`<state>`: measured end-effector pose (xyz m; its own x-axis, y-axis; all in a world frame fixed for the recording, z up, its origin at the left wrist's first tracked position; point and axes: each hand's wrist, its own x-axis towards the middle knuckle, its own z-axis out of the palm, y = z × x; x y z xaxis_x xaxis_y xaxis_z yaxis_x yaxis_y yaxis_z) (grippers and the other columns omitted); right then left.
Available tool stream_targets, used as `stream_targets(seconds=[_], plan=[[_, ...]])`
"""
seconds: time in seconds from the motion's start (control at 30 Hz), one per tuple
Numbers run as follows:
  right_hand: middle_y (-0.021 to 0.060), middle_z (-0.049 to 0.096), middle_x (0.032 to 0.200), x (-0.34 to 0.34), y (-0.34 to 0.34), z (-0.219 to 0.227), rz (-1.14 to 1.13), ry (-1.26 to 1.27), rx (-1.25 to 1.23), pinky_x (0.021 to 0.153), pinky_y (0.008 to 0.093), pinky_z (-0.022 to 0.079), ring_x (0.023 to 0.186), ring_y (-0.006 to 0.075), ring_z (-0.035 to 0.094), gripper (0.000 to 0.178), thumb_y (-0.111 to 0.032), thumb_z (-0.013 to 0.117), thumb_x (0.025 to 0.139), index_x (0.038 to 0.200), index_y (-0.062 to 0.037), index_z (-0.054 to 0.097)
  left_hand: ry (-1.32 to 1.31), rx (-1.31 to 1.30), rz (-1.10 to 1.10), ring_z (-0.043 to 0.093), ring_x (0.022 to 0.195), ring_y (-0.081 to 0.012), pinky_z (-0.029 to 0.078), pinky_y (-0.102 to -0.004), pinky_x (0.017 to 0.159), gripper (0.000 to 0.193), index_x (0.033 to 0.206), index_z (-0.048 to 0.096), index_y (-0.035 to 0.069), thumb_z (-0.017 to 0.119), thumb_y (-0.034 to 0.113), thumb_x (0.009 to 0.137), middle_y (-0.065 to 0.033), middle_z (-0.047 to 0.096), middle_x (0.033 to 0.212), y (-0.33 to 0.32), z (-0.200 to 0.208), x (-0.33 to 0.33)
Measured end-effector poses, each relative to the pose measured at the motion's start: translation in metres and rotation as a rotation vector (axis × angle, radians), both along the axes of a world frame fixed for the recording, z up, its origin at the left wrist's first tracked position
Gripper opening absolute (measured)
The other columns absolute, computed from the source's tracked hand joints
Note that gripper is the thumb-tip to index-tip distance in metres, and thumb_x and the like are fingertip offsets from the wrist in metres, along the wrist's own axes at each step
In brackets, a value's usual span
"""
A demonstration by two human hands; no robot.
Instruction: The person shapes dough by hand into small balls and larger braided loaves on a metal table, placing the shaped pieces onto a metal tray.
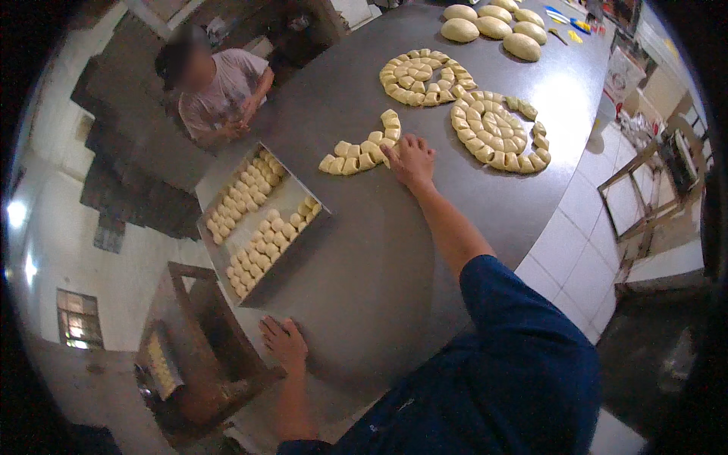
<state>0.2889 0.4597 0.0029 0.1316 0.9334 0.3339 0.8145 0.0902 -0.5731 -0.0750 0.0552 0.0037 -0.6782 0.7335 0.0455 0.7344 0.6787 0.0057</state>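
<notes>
My right hand (412, 161) reaches out over the grey table, fingers apart. Its thumb side touches the end of a small bent cluster of cut dough pieces (355, 158). Two large spirals of cut dough pieces lie beyond it, one spiral (415, 76) farther off and another spiral (497, 133) to the right. Down at the left, my left hand (284, 345) rests on the tabletop with its fingers spread, holding nothing. Just past it sits a rectangular metal tray (292, 199) with rows of round dough balls (262, 254) in two groups.
Several large dough loaves (493, 28) lie at the far end of the metal table (371, 250). Blue and yellow tools (569, 23) sit beyond them. Another person (220, 95) stands across the table. A wooden stand (205, 349) is at the left, a wooden frame (644, 197) at the right.
</notes>
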Motion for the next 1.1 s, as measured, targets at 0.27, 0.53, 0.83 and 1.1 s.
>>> stream_targets(seconds=[0.27, 0.53, 0.83, 1.1], plan=[[0.014, 0.072, 0.096, -0.013, -0.111, -0.011, 0.511, 0.336, -0.254, 0.079, 0.0457, 0.055, 0.089, 0.0302, 0.071, 0.041, -0.042, 0.075, 0.09, 0.111, -0.0086, 0.065, -0.098, 0.078, 0.027, 0.038, 0.146, -0.0418, 0.037, -0.0571, 0.113, 0.063, 0.156, 0.039, 0.008, 0.04, 0.049, 0.109, -0.0216, 0.03, 0.164, 0.004, -0.031, -0.01], [0.0039, 0.068, 0.097, -0.065, -0.254, 0.022, 1.015, 0.673, -0.545, 0.08, 0.0368, 0.052, 0.093, 0.0147, 0.062, 0.027, -0.021, 0.07, 0.093, 0.116, -0.0075, 0.065, -1.014, 0.724, 0.027, 0.054, 0.078, -0.0204, 0.046, -0.0404, 0.074, 0.046, 0.09, 0.059, 0.001, 0.053, 0.043, 0.107, -0.0077, 0.062, 0.084, 0.061, 0.058, 0.074], [0.0199, 0.06, 0.117, 0.101, -0.287, 0.001, 0.902, -0.657, -0.058, 0.094, 0.0504, 0.045, 0.116, 0.0359, 0.056, 0.047, -0.046, 0.062, 0.094, 0.116, -0.0045, 0.061, 0.114, -0.143, -0.858, 0.059, 0.109, -0.0393, 0.041, -0.0588, 0.096, 0.027, 0.098, 0.061, 0.002, 0.054, 0.028, 0.101, -0.0216, 0.062, 0.112, -0.093, -0.044, 0.0], [0.0157, 0.063, 0.11, 0.039, -0.302, -0.028, 0.744, -0.433, -0.006, 0.094, 0.0523, 0.046, 0.112, 0.0376, 0.057, 0.025, -0.035, 0.063, 0.093, 0.105, -0.0128, 0.065, -0.155, 0.233, -0.861, 0.057, 0.097, -0.0421, 0.042, -0.056, 0.083, 0.023, 0.104, 0.06, 0.004, 0.058, 0.027, 0.098, -0.0193, 0.061, 0.102, -0.078, -0.051, 0.037]])
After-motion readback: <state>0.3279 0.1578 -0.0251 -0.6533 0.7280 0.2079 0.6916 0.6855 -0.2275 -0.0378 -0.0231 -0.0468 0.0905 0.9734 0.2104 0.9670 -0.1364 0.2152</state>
